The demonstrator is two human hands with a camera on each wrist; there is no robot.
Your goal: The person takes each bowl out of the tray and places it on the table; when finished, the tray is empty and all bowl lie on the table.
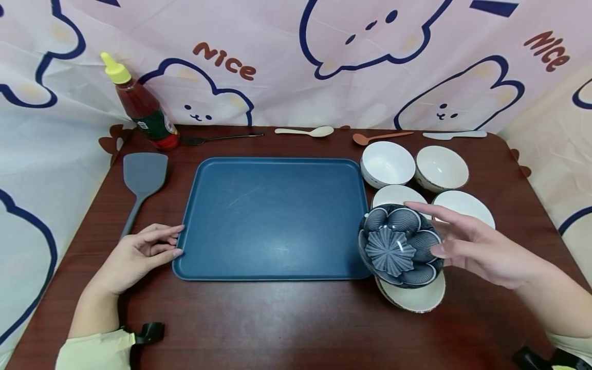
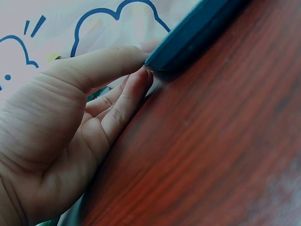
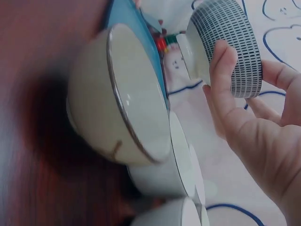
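My right hand (image 1: pixel 481 246) grips a dark patterned bowl (image 1: pixel 390 252) by its right side, thumb and fingers on its wall. In the right wrist view this bowl (image 3: pixel 230 52) is held up above the others, its checked outside showing. Below it stands a cream bowl (image 1: pixel 418 300) with a brown rim, partly covered by the held bowl in the head view. The left hand (image 1: pixel 139 252) pinches the left edge of a blue tray (image 1: pixel 273 221). In the left wrist view the thumb and fingers meet at the tray's edge (image 2: pixel 162 56).
White bowls (image 1: pixel 388 164) stand in rows right of the tray. A grey spatula (image 1: pixel 144 174) and a sauce bottle (image 1: pixel 148 113) are at the left. Along the back lie a dark fork (image 1: pixel 199 140), a white spoon (image 1: pixel 319 132), a brown spoon (image 1: pixel 363 139) and a white knife (image 1: pixel 455 135).
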